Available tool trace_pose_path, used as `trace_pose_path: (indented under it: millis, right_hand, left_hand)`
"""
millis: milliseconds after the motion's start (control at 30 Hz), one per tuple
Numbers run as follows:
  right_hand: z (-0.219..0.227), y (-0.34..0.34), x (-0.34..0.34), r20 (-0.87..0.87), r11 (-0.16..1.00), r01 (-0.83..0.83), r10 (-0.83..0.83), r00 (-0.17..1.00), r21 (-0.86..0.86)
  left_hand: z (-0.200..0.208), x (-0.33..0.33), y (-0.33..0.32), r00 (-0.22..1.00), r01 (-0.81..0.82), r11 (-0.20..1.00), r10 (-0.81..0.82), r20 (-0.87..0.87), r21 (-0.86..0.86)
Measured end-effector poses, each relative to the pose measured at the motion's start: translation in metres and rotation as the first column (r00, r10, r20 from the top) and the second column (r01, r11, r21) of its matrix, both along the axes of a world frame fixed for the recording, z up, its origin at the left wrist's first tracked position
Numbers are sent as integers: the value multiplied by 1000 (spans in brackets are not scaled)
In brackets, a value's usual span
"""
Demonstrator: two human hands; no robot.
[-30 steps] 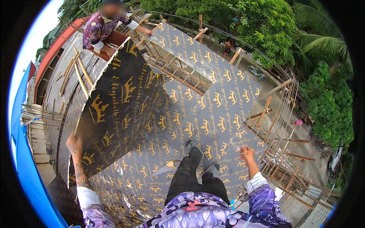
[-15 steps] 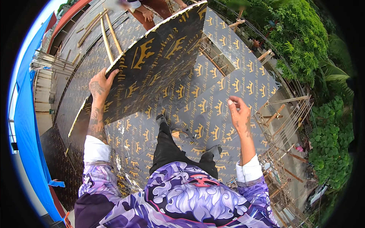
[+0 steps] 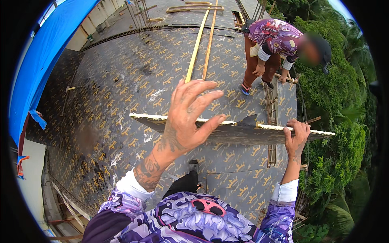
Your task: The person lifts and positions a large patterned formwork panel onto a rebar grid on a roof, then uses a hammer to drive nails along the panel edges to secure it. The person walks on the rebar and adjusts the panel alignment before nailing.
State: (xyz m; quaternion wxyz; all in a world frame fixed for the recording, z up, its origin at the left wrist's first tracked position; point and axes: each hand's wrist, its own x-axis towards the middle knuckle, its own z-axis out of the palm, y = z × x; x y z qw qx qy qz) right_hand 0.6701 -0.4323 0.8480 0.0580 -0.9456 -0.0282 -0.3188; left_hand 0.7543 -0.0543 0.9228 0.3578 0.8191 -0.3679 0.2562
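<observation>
A dark plywood panel (image 3: 239, 135) printed with gold crowns stands on edge before me, its pale, ragged top edge running across the view. Close to its right end, my right hand (image 3: 297, 137) grips that edge, fingers bent over it. My left hand (image 3: 190, 113) is raised at the panel's left half, fingers apart and holding nothing; it hides part of the edge. Whether its palm touches the panel I cannot tell. Below the panel lies a deck (image 3: 235, 158) of similar printed sheets, where I stand.
A co-worker (image 3: 273, 34) bends at the far right beside a long slot (image 3: 270, 109) in the deck. Two long timber strips (image 3: 198, 44) lie ahead. Trees (image 3: 332, 105) border the right side; a blue tarp (image 3: 48, 52) hangs at the left. Rebar (image 3: 139, 14) sticks up far off.
The panel has swung from my upper left to straight across in front. My left hand has let go of its edge, and my right hand has taken hold. My view has turned too.
</observation>
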Motion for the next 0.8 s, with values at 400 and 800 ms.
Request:
trace_pose_path:
  millis: [400,800]
  right_hand:
    - [-40,2,73,407,936,268,-342,847,229]
    - [-10,35,181,539,934,233,-347,767,270]
  left_hand:
    - [-184,86,162,619,-687,209,-333,-711,-696]
    - [-134,244,164,720,-681,-15,-197,-666,-732]
